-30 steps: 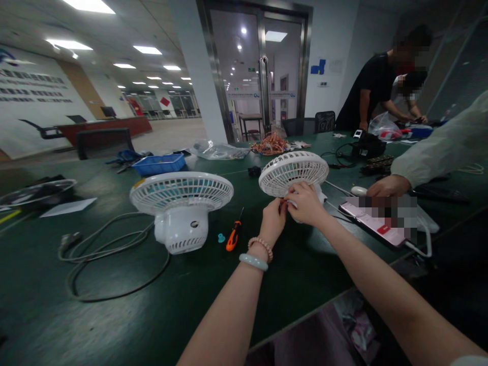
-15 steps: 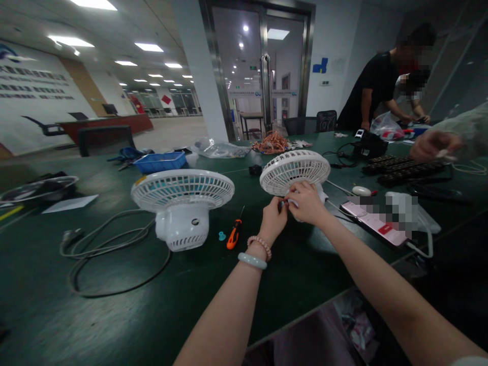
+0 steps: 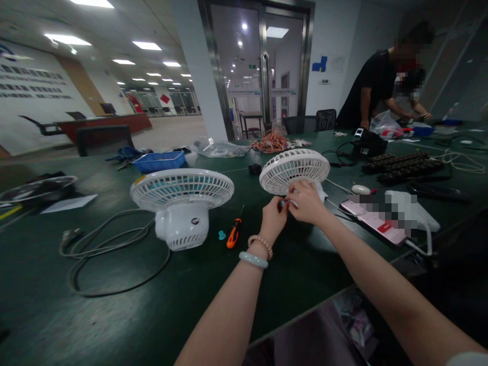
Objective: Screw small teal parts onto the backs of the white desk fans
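Plastic, by its look, should make the fan (image 3: 294,173) light and stiff in your head view, its smooth shell perhaps slippery and its thin ribs fragile; best take it behind the grille, not by the ribs. It is white, round-grilled and tilted, beyond and right of the screwdriver (image 3: 234,236); of the 2 fans, the other fan (image 3: 182,226) is left of the screwdriver. Your left hand (image 3: 273,216) has its fingertips pinched on a tiny bluish bit (image 3: 282,204). Your right hand (image 3: 307,202) curls against the fan; you cannot tell whether it grips anything.
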Demonstrator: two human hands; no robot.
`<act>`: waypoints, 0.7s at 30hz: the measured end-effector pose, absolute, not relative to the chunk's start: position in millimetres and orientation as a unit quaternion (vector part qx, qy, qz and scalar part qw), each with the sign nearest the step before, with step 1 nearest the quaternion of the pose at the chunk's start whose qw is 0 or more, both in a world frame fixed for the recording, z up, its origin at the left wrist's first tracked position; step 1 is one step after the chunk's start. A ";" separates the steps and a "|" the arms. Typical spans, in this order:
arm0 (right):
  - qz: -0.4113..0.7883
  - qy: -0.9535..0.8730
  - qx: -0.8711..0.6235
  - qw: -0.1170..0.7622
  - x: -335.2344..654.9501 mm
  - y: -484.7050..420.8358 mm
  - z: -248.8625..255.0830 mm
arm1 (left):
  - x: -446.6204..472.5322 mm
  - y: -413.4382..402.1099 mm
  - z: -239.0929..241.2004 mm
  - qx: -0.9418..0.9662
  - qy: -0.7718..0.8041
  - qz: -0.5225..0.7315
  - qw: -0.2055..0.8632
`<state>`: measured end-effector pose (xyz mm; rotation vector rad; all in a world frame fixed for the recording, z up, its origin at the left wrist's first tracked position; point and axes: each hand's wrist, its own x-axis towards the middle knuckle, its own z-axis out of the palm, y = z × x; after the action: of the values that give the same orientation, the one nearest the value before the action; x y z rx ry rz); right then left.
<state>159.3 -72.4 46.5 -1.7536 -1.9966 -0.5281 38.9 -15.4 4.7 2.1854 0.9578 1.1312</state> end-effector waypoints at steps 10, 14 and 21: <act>-0.198 -0.729 -0.629 0.183 157.1 -74.7 46.3 | 41.4 -19.9 3.1 0.805 0.391 0.392 0.214; -0.211 -0.726 -0.632 0.168 156.5 -74.3 45.9 | 41.3 -20.2 4.3 0.797 0.398 0.396 0.224; -0.234 -0.716 -0.640 0.154 154.9 -73.1 44.9 | 43.0 -18.0 3.1 0.796 0.397 0.399 0.223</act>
<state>154.9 -73.1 44.9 -1.8347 -2.0515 -0.6705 43.0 -18.0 3.1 2.1986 1.0956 1.1011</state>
